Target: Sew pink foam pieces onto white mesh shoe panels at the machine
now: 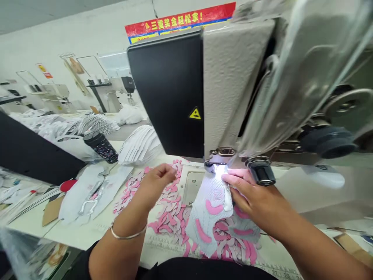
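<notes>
Fabric panel (204, 206), pale and knit-textured with pink curved bands, lies along the fingers of the right hand (252, 196), its far end under the lit foot of the sewing machine (239, 77). That hand is nearly closed on the panel's right edge: the fingers lie over it, partly stretched, and the thumb is tucked low beside it. The left hand (159, 184) is raised to the left of the panel, apart from it, its fingers curled in and the thumb close to the forefinger; I cannot tell whether anything is pinched there. A thin bracelet (128, 236) circles that wrist. Pink and white offcuts (166, 217) spread between and below the hands (some run under the panel). Beyond the left hand stands a fanned stack of white pieces (141, 146), with a dark patterned tumbler (101, 146) just to its left.
</notes>
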A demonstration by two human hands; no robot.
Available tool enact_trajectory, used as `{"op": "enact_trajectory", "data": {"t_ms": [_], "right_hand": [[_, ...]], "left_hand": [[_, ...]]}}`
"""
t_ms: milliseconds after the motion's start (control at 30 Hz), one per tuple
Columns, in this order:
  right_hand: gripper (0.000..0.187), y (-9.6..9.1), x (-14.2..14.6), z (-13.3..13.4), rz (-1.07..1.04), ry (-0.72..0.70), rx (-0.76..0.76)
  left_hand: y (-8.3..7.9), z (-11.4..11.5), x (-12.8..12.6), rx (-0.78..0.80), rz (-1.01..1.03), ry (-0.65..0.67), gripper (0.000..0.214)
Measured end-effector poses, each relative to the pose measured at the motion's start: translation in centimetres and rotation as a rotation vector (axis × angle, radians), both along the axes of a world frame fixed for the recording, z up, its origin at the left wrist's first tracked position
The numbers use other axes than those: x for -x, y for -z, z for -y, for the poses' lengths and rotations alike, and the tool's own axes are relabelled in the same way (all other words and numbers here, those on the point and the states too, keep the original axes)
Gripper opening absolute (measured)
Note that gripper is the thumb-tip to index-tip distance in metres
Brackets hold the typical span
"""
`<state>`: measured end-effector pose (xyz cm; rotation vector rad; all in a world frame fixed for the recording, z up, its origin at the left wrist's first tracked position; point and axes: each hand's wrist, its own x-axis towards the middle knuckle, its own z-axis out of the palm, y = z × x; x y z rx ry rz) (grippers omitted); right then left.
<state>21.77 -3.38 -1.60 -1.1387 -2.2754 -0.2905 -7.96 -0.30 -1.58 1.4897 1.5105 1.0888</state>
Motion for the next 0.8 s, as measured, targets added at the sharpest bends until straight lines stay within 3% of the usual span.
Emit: {"op": "enact_trajectory", "data": {"t_ms": [67, 133, 333, 500, 633, 800], "right_hand": [[0.03, 0.6, -0.1, -0.2, -0.013, 0.014, 0.0], [0.029, 1.1, 0.0, -0.4, -0.03, 0.021, -0.002], [0.029, 1.4, 0.4, -0.8, -0.103, -0.07, 0.01], [0.03, 1.6, 0.1, -0.9, -0.107, -0.042, 0.02], [0.03, 2.0, -0.3, -0.9, -0.126, -0.037, 0.029], [0.029, 2.1, 0.0, -0.9, -0.134, -0.052, 0.029]], "left_hand": [[0.2, -0.8, 2.8, -0.048, -0.228, -0.263, 0.026], [0.9, -1.3, 5.0, -0.006, -0.461, -0.323, 0.023], [4.4, -2.4, 6.3, 0.133, -0.699, -0.174, 0.008], [3.4, -2.7, 8.0, 0.235, -0.842, -0.161, 0.017], [2.6, -0.7, 10.8, 0.359, -0.922, -0.1, 0.011], [4.8, 2.5, 11.2, 0.463, -0.932, -0.023, 0.013]]}}
